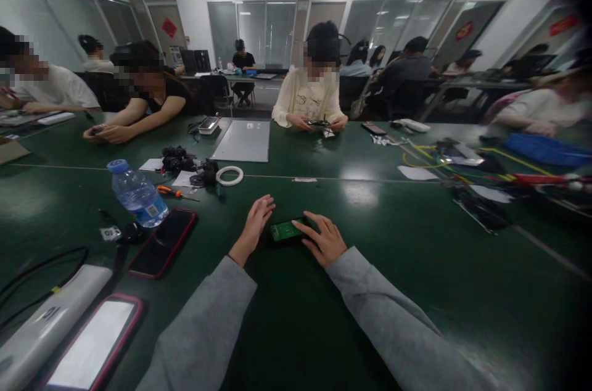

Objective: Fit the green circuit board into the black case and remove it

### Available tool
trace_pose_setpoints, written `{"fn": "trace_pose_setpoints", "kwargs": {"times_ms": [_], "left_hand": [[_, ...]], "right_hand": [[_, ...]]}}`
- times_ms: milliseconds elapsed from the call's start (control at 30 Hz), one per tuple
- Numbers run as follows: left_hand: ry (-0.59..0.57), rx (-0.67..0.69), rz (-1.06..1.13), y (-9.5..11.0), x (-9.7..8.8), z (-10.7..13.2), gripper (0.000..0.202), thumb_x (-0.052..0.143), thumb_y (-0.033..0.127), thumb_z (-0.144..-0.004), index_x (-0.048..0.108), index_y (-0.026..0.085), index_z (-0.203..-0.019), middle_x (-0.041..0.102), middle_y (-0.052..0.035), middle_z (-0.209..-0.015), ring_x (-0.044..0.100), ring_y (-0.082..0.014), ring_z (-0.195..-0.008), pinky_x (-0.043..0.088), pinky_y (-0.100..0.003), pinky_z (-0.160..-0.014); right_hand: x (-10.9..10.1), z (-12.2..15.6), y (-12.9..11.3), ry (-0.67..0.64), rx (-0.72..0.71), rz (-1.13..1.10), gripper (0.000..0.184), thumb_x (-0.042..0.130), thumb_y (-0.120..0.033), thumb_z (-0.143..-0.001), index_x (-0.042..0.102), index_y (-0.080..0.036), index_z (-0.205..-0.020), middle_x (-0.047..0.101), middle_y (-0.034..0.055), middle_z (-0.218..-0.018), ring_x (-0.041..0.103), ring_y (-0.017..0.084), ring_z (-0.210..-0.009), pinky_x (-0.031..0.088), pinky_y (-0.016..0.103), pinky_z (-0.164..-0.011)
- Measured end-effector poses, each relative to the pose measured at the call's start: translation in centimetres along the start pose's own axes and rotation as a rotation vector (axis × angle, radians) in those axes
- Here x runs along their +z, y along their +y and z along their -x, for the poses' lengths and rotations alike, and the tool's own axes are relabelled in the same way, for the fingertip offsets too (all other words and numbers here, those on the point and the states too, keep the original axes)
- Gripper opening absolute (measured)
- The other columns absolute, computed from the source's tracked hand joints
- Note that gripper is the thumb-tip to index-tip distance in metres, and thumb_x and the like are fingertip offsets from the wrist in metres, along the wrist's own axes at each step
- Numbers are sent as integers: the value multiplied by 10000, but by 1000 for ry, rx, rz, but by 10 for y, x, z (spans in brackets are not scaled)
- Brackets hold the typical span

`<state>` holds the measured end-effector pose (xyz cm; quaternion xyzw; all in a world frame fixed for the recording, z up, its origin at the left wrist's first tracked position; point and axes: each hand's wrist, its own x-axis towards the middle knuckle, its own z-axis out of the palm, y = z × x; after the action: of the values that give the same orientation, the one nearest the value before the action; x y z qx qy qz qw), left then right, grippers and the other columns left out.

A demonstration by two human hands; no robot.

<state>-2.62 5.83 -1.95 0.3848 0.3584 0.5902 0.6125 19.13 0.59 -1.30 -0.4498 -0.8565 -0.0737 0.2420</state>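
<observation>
A small black rectangular case with a green circuit board (283, 230) showing on its face lies on the green table in front of me. My left hand (257, 222) is just left of it, fingers stretched out and raised, holding nothing. My right hand (326, 238) reaches over the board's right end. Its index finger rests on the green face and the other fingers are spread along the right edge, without visibly lifting it. Grey sleeves cover both my forearms.
Left of my hands are a water bottle (139, 197), a dark phone (164, 243), an orange screwdriver (173, 192), a roll of white tape (229, 176) and a white power bank (55, 323). A lit phone (95, 345) lies nearest. Cables and tools fill the right. Several people sit around.
</observation>
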Motion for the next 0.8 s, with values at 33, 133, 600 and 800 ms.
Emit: {"fn": "trace_pose_setpoints", "kwargs": {"times_ms": [33, 133, 600, 800], "left_hand": [[-19, -9, -18, 0, 0, 0, 353, 478, 415, -845, 547, 206, -1122, 544, -99, -1213, 557, -166, -1036, 399, -319, -923], [-22, 6, -154, 2, 3, 1, 343, 494, 419, -833, 563, 204, -1091, 586, -77, -1078, 576, -125, -852, 448, -256, -757], [-174, -7, -313, 8, 14, 17, 299, 453, 445, -829, 477, 190, -983, 431, 73, -494, 426, -83, -389, 337, -195, -405], [95, 298, -461, 9, 16, 15, 230, 553, 352, -799, 559, 191, -962, 583, -20, -822, 552, -116, -728, 430, -234, -690]], "right_hand": [[0, 1, 1, 39, 34, 3, 486, 489, -267, -852, 382, -307, -1325, 359, 86, -1310, 389, 292, -1153, 428, 460, -880], [6, 4, 11, 129, 148, -81, 498, 491, -292, -844, 370, -182, -1314, 505, 129, -1086, 504, 265, -987, 470, 433, -808], [17, -14, -27, 25, 276, -742, 640, 476, -444, -858, 193, -181, -1369, 480, 125, -1234, 483, 235, -1135, 408, 430, -956], [22, -16, -24, 36, 245, -689, 837, 671, -352, -697, 205, -174, -1369, 450, 140, -1246, 467, 261, -1145, 389, 444, -976]]}}
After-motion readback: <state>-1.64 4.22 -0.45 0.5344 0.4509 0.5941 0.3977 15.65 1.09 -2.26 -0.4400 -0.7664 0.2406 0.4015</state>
